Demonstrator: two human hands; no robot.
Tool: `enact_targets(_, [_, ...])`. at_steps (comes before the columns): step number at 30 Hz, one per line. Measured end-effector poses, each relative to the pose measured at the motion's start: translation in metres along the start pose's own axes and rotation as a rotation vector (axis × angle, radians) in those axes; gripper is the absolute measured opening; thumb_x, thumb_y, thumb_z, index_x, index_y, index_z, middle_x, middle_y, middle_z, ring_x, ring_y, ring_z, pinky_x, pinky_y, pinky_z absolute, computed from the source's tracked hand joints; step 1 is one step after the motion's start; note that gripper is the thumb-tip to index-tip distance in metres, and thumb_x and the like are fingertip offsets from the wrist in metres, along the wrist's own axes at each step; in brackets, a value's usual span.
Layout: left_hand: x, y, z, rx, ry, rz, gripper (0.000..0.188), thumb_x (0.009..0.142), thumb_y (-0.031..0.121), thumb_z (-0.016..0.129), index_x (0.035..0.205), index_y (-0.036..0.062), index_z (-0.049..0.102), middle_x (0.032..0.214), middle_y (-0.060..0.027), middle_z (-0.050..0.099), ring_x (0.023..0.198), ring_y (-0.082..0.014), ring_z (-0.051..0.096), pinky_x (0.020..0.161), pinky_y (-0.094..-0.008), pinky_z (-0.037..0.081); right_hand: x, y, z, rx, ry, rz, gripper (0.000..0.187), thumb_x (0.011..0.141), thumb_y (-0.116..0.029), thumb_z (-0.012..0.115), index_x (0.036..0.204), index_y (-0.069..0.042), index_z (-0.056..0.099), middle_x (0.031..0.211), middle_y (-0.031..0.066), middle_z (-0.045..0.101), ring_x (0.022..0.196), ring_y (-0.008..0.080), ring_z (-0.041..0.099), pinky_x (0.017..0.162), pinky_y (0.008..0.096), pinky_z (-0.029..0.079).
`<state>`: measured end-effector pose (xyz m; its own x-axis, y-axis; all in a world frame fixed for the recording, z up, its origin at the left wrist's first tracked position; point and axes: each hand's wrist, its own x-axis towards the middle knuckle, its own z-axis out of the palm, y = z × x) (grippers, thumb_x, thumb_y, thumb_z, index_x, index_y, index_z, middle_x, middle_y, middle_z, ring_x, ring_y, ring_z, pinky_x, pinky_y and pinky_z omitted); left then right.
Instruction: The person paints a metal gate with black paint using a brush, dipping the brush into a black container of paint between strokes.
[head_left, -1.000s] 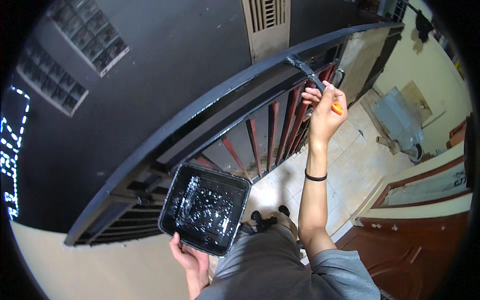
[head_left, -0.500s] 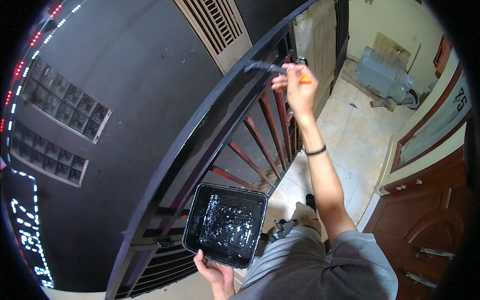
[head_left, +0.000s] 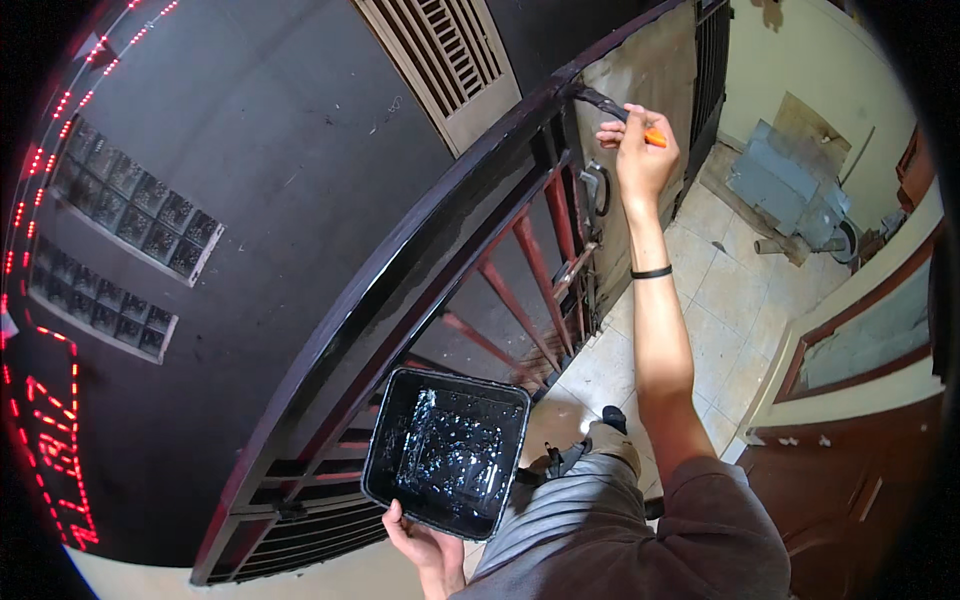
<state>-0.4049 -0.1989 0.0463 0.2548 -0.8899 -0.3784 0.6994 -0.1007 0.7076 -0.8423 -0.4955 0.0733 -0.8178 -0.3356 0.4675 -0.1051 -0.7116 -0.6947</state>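
Observation:
My right hand point(head_left: 647, 160) grips a paintbrush point(head_left: 603, 103) with an orange handle end and a dark, paint-covered head. The brush's tip meets the dark top rail of a metal gate point(head_left: 352, 305), close to the rail's far end. Dark paint covers the upper rails, while the slanting bars below are dull red. Low and near my body, my left hand point(head_left: 428, 548) holds a square black tub point(head_left: 447, 450) by its near rim, thumb over the edge. Wet, shiny black paint coats the inside of the tub.
A metal handle point(head_left: 598, 188) sits on the gate's beige panel point(head_left: 640, 75). Grey boards point(head_left: 785, 175) lean by the far wall on the tiled floor point(head_left: 700, 290). To my right is a brown wooden door point(head_left: 850, 500); a dark wall point(head_left: 270, 150) stands beyond the gate.
My right hand has moved the paintbrush farther along the rail, away and to the right. The tub stays in my left hand, nearly still. The lights at left went from mostly white to red.

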Motion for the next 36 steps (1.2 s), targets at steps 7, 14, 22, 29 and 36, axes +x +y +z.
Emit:
enact_targets(7, [-0.014,-0.056,0.070,-0.006,0.082,0.016,0.061,0.094,0.045,0.064,0.138,0.0039,0.060,0.138,-0.0114,0.065,0.126,-0.0303,0.060,0.111,-0.0467,0.046,-0.066,-0.010,-0.018,0.035,-0.369,0.121,0.016,0.108,-0.013,0.059,0.109,0.003,0.062,0.076,0.0112,0.073,0.066,0.0155,0.073,0.061,0.0287,0.060])
enact_targets(14, [-0.017,-0.082,0.111,0.031,0.116,0.030,0.066,0.093,0.049,0.063,0.141,0.0032,0.058,0.140,-0.0123,0.063,0.128,-0.0314,0.060,0.112,-0.0472,0.046,0.038,0.031,-0.033,0.137,-0.229,0.207,0.024,0.111,-0.019,0.054,0.110,0.004,0.061,0.076,0.0141,0.072,0.064,0.0172,0.071,0.062,0.0303,0.061])
enact_targets(22, [-0.014,-0.098,0.134,0.008,0.165,0.054,0.066,0.093,0.048,0.063,0.141,0.0042,0.057,0.141,-0.0114,0.063,0.129,-0.0308,0.058,0.113,-0.0476,0.044,-0.025,0.014,-0.041,0.042,-0.391,0.109,0.016,0.108,-0.008,0.055,0.111,0.007,0.059,0.080,0.0123,0.072,0.065,0.0157,0.071,0.064,0.0303,0.061])
enact_targets(29, [-0.012,-0.105,0.148,0.019,0.159,0.071,0.069,0.094,0.050,0.063,0.144,0.0035,0.054,0.143,-0.0120,0.061,0.130,-0.0317,0.058,0.114,-0.0477,0.044,0.003,0.022,-0.043,0.114,-0.352,0.109,0.018,0.108,-0.009,0.057,0.113,0.008,0.061,0.083,0.0140,0.073,0.071,0.0155,0.073,0.063,0.0282,0.060])
enact_targets(36, [-0.008,-0.112,0.155,0.031,0.174,0.060,0.067,0.094,0.050,0.062,0.142,0.0032,0.056,0.142,-0.0126,0.062,0.131,-0.0315,0.057,0.114,-0.0475,0.043,-0.017,0.020,-0.038,0.076,-0.493,0.039,0.013,0.107,-0.003,0.057,0.115,0.007,0.059,0.082,0.0135,0.072,0.076,0.0161,0.074,0.069,0.0300,0.063])
